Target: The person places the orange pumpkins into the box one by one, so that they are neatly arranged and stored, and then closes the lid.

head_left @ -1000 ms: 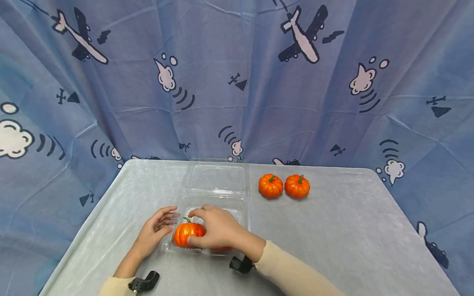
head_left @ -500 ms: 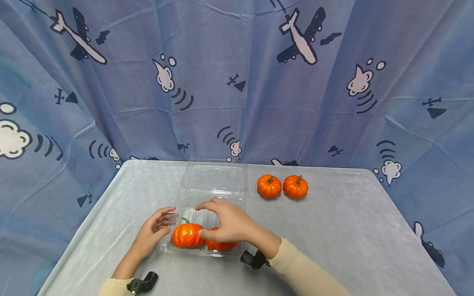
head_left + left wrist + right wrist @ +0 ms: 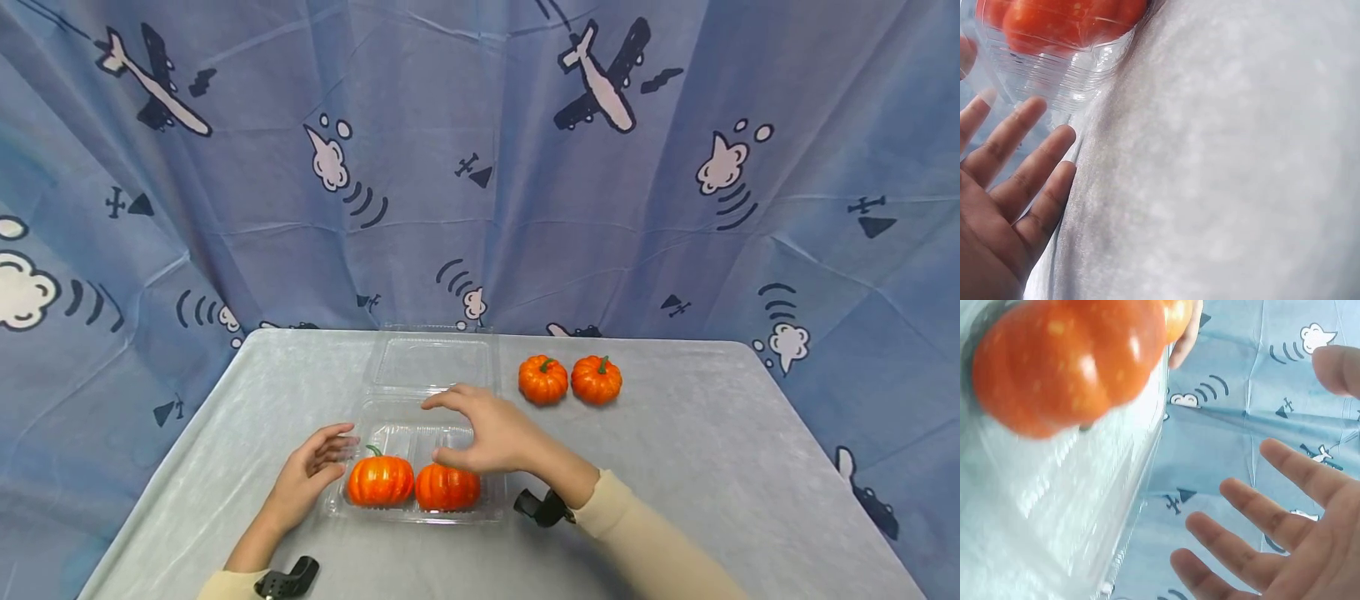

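Observation:
Two orange toy pumpkins sit side by side in the front half of a clear plastic clamshell box [image 3: 491, 504], whose lid [image 3: 435, 364] lies folded back. The left pumpkin [image 3: 380, 481] shows a green stem; the right pumpkin [image 3: 447, 487] is partly covered by my right thumb in the head view. My right hand [image 3: 491, 433] hovers over the box's right side, fingers spread and holding nothing. At the box's left wall my left hand [image 3: 306, 475] stays with loose fingers, their tips right by the plastic. In the left wrist view its fingers [image 3: 1029, 181] are spread apart.
Two more small pumpkins, one [image 3: 543, 380] beside the other [image 3: 596, 380], stand at the back right of the box on a grey cloth-covered table [image 3: 675, 467]. A blue curtain [image 3: 420, 167] with airplane prints hangs behind the table's far edge.
My right hand has let go of the left pumpkin and moved right and slightly away from me, uncovering the right pumpkin. My left hand stays beside the box.

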Demonstrator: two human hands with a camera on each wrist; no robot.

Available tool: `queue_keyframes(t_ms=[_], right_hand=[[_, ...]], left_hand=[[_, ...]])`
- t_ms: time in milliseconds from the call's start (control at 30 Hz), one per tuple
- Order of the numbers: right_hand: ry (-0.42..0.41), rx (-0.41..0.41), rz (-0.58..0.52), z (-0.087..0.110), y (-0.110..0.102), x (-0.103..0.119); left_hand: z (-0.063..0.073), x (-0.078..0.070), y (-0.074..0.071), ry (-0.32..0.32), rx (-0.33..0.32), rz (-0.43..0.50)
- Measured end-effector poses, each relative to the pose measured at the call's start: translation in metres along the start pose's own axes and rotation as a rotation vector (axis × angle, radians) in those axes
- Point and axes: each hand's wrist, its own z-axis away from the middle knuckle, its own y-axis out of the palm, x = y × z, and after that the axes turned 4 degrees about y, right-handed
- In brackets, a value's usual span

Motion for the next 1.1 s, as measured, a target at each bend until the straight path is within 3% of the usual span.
queue_keyframes(t_ms=[600,1100], right_hand=[[0.022,-0.030,0.045,0.007,-0.036,-0.039],[0.086,-0.055,0.038,-0.003,-0.057,-0.092]], left_hand=[[0.002,0.003,0.000,0.004,-0.009,0.026],[0.001,0.003,0.000,0.010,-0.009,0.011]])
